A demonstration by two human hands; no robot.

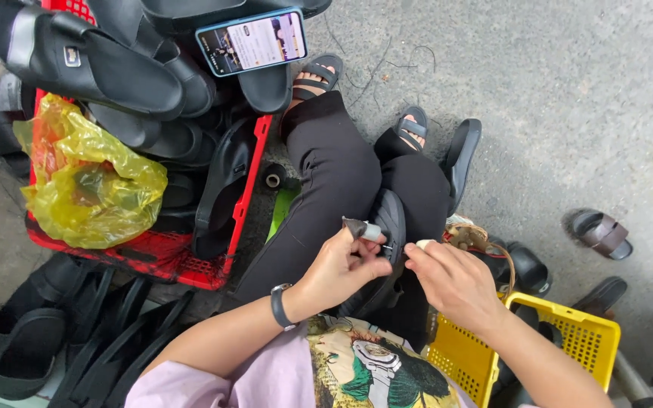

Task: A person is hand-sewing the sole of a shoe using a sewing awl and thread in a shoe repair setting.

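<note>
Currently, step: a black sandal on the lap, frame centre, is being stitched
Left hand: clamped on a small awl-like tool
Right hand: pinched together, contents not discernible
Next: likely a steady pull is called for; crate at upper left

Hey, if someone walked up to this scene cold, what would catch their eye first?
Probably the crumpled yellow plastic bag on the red crate heaped with black sandals at upper left, a lit phone lying on top. At centre, the left hand and right hand work on a dark sandal held on the lap.
</note>
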